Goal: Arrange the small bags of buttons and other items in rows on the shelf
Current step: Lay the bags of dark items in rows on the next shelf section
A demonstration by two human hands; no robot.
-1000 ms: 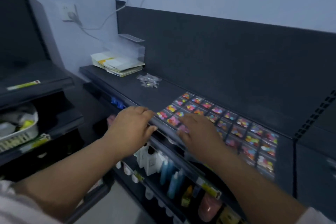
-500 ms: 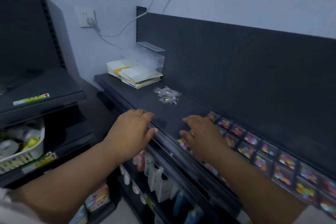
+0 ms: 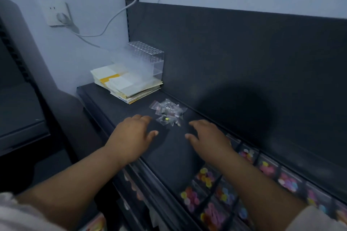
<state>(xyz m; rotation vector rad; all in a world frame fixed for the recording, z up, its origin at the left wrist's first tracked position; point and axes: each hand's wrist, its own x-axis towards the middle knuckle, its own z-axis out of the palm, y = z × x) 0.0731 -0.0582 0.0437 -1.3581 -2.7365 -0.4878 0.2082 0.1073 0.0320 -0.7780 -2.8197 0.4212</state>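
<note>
A small heap of clear plastic bags (image 3: 169, 111) lies on the dark shelf (image 3: 169, 152) near its back panel. My left hand (image 3: 133, 135) hovers just left of and below the heap, fingers relaxed, holding nothing. My right hand (image 3: 208, 139) hovers on the heap's right, fingers spread and empty. Neither hand touches the heap. Rows of bags with coloured buttons (image 3: 206, 193) lie flat at the lower right, partly hidden by my right forearm.
A stack of papers (image 3: 127, 86) and a clear acrylic rack (image 3: 144, 60) stand at the shelf's far left end. A wall socket (image 3: 56, 13) with a cable is above. Another dark shelf unit (image 3: 18, 99) stands on the left. Lower shelves hold goods below the front edge.
Both hands left the rows of button bags and moved left and forward along the shelf toward the heap of clear bags. The view shifted left with them.
</note>
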